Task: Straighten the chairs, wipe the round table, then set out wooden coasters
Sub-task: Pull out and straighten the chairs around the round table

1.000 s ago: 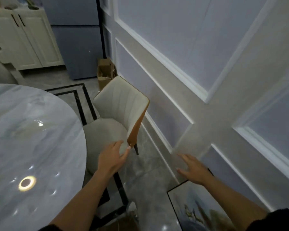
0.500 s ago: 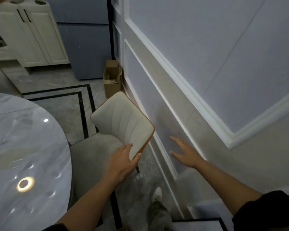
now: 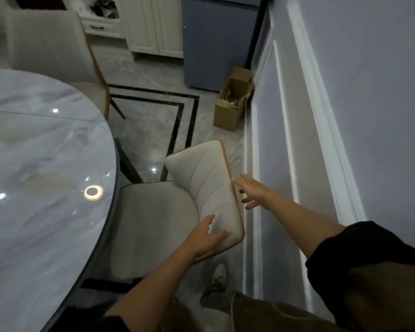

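The chair point(image 3: 153, 216) stands between bench point(image 3: 46, 152) and wall, its back running away from me. My left hand point(image 3: 205, 238) presses the near corner, fingers straight; my right hand point(image 3: 253, 191), spread and empty, is at the outer edge.

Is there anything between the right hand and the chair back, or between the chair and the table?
Nothing visible. The right hand, fingers straight, is right at the chair back edge; the left hand rests on it. The seat reaches the table rim, no object between.
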